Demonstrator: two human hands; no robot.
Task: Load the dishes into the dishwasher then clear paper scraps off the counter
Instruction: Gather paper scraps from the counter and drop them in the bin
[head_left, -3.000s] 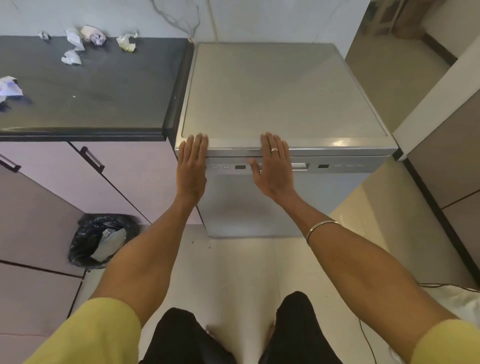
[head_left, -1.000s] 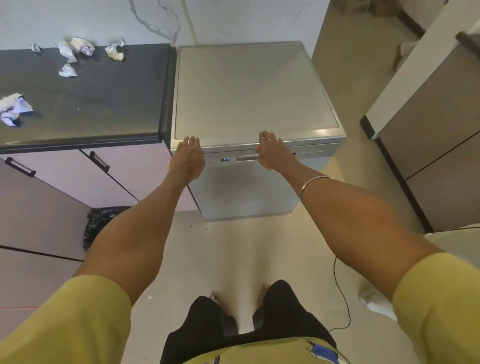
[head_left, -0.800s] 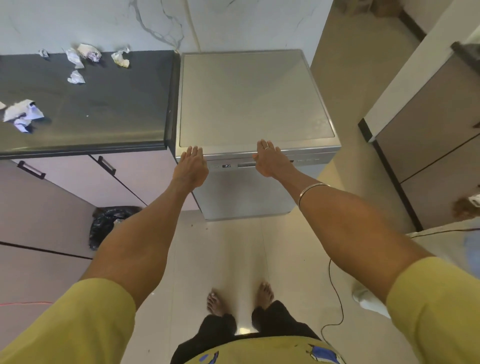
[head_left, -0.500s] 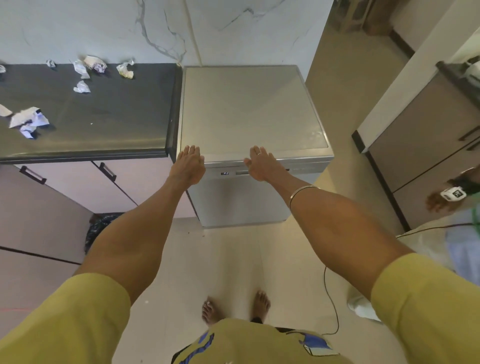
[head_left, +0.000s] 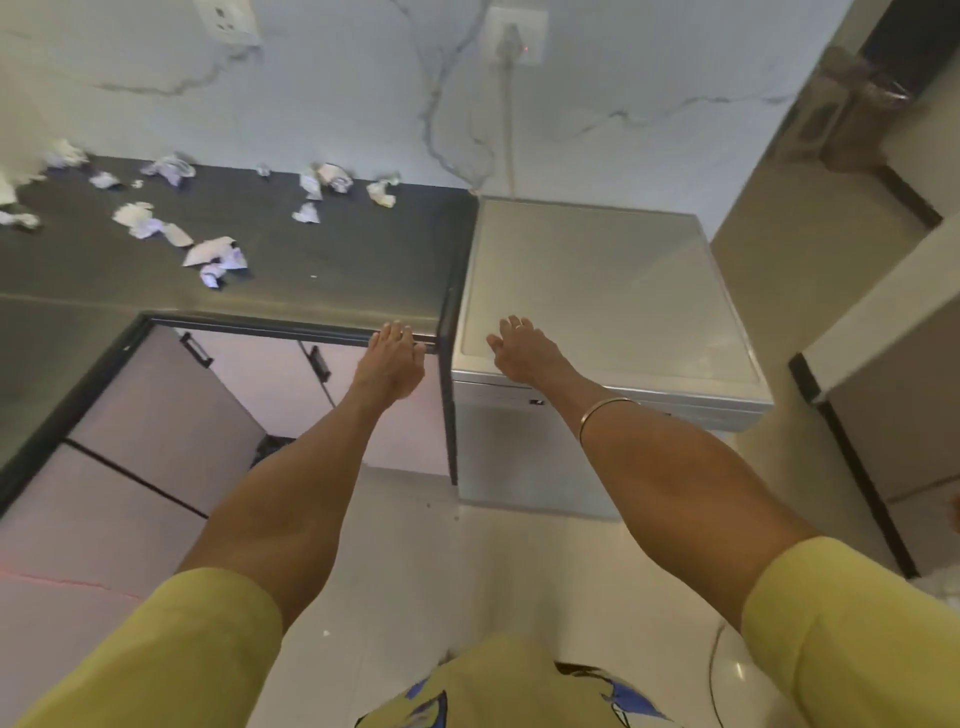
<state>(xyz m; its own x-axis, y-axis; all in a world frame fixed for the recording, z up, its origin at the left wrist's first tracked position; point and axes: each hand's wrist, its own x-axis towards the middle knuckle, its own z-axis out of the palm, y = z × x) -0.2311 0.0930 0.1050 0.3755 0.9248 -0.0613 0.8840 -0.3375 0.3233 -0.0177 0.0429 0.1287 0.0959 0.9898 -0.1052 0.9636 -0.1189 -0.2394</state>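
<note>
A white marble-patterned wall (head_left: 337, 88) with grey veins fills the top of the view. Two sockets sit on it: one socket (head_left: 226, 18) at the upper left, and a second socket (head_left: 517, 34) with a plug in it and a small red light. A pale cord (head_left: 508, 135) hangs down from that plug. Below the dark worktop stand pinkish cabinet doors (head_left: 156, 415) with black handles (head_left: 318, 364). The floor (head_left: 415, 561) is pale tile. At the right stands a beige cabinet (head_left: 893, 405) with dark edging.
</note>
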